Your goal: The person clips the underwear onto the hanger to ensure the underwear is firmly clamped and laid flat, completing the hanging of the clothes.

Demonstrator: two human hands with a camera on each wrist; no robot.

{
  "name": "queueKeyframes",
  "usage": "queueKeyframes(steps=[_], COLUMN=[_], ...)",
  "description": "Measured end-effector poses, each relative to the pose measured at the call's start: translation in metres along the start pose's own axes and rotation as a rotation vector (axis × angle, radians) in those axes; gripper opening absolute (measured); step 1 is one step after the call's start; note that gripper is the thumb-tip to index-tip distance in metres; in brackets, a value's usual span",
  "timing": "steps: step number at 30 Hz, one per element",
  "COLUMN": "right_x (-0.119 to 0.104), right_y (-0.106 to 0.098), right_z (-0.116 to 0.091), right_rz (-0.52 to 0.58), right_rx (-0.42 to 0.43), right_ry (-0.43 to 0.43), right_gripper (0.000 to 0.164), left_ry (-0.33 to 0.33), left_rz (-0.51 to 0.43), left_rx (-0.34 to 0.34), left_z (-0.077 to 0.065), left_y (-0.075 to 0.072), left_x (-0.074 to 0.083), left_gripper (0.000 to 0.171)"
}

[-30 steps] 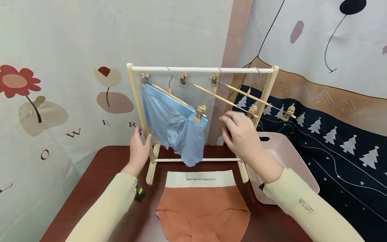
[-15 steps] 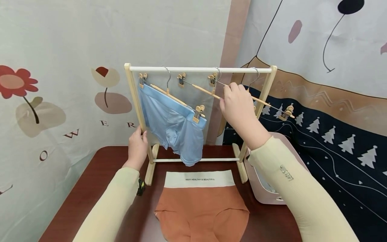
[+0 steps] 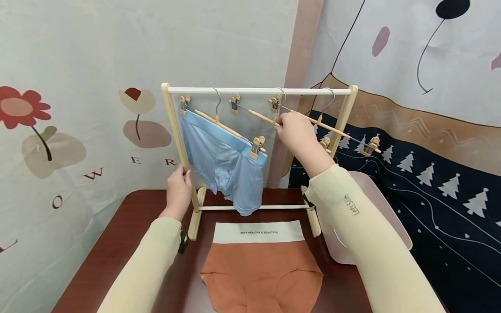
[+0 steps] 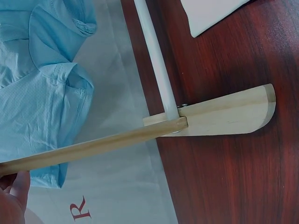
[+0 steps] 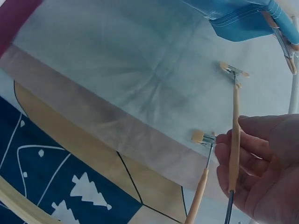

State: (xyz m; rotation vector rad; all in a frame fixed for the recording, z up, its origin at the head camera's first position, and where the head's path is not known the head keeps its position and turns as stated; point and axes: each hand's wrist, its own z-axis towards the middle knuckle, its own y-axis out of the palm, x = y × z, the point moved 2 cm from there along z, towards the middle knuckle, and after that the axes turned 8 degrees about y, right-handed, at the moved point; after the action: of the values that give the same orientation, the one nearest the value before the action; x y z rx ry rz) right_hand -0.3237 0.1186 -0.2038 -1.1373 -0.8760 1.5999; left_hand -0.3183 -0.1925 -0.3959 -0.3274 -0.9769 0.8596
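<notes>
A small drying rack with wooden posts [image 3: 175, 130] stands on the table. My left hand [image 3: 178, 193] grips its left post; in the left wrist view the thumb [image 4: 20, 184] lies along the wood. My right hand [image 3: 298, 132] is at the middle clip hanger [image 3: 261, 116], holding its wooden bar between thumb and fingers, as the right wrist view shows. That hanger's clips carry nothing. Light blue boxer shorts [image 3: 231, 161] hang clipped to the left hanger [image 3: 227, 127]. A third, bare hanger [image 3: 332, 128] hangs at the right.
Orange-brown panties [image 3: 262, 265] with a white waistband lie flat on the dark red table [image 3: 129, 221] before the rack. A pink basin [image 3: 377, 204] stands at the right, partly behind my sleeve. Printed cloth [image 3: 98, 52] hangs behind.
My left hand has closed round the left post. My right hand has risen from near the middle hanger's front clip to its bar, then shifted slightly left. The hangers stay on the rail.
</notes>
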Motion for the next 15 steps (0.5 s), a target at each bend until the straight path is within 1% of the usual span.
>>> queueKeyframes(steps=[7, 15], right_x=[-0.0010, 0.0035], right_y=[0.0024, -0.0046], right_z=[0.0013, -0.0017], right_rz=[0.052, 0.151], right_rx=[0.009, 0.104], right_ry=[0.002, -0.026], right_gripper=[0.021, 0.022], left_ry=[-0.004, -0.005], left_rz=[0.001, 0.005], left_rx=[-0.001, -0.001], left_z=[0.0006, -0.0005], left_y=[0.0014, 0.0012], left_x=[-0.0028, -0.0025], left_gripper=[0.027, 0.029])
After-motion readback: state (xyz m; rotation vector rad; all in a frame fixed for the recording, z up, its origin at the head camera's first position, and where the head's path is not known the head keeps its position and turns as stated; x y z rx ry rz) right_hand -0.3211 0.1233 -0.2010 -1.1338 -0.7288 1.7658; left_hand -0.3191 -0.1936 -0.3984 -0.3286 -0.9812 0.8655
